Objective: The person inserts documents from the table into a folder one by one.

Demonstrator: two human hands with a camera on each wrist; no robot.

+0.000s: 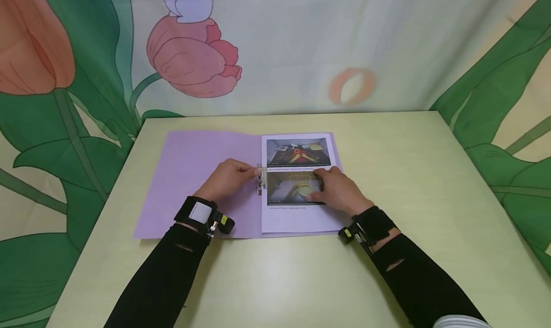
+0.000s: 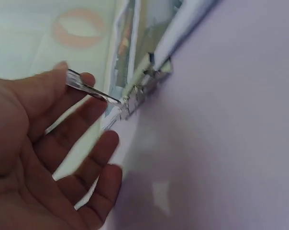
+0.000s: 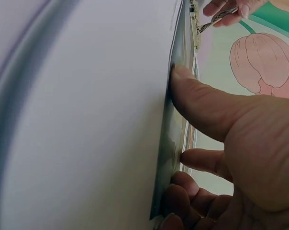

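A purple folder (image 1: 193,160) lies spread on the table, with white printed sheets (image 1: 301,221) bearing two photos on its right side. My left hand (image 1: 225,179) is at the folder's spine. Its thumb and forefinger pinch the metal lever (image 2: 93,91) of the folder's clip (image 2: 147,79), and the lever stands raised from the clip. The other left fingers are loosely bent. My right hand (image 1: 342,189) presses on the sheets near their right edge. In the right wrist view its thumb (image 3: 197,96) and fingertips rest spread against the lower photo.
The folder lies on a pale yellow table (image 1: 396,165). Behind it hangs a curtain (image 1: 280,41) printed with tulips and leaves. Black straps with small cameras (image 1: 225,223) sit on both wrists. A round white edge (image 1: 460,321) shows at the lower right.
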